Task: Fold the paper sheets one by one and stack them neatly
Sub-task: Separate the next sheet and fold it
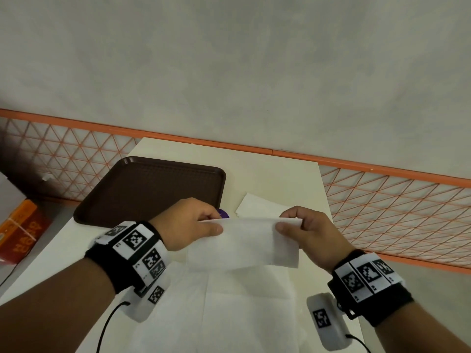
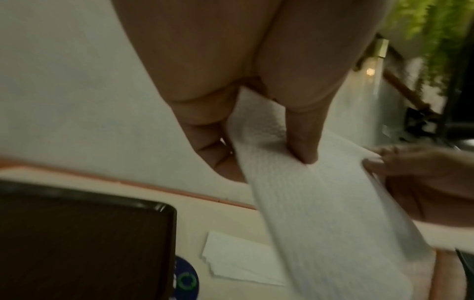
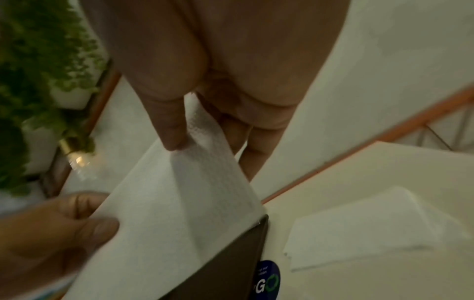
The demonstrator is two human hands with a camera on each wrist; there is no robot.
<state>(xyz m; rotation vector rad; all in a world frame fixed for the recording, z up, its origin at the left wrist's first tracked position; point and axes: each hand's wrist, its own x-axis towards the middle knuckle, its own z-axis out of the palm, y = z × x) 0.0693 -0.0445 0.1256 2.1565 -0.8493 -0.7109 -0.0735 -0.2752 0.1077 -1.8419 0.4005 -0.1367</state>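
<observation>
Here the left hand (image 1: 188, 225) and right hand (image 1: 303, 233) each pinch a top corner of the folded sheet (image 1: 244, 243); corners should stay matched before lowering onto the stack (image 1: 257, 206).

Tray (image 1: 153, 189) left of folded stack (image 1: 257, 206)

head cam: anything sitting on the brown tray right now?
No. The brown tray shows only its bare textured surface; the folded sheets lie on the table to its right, off the tray.
</observation>
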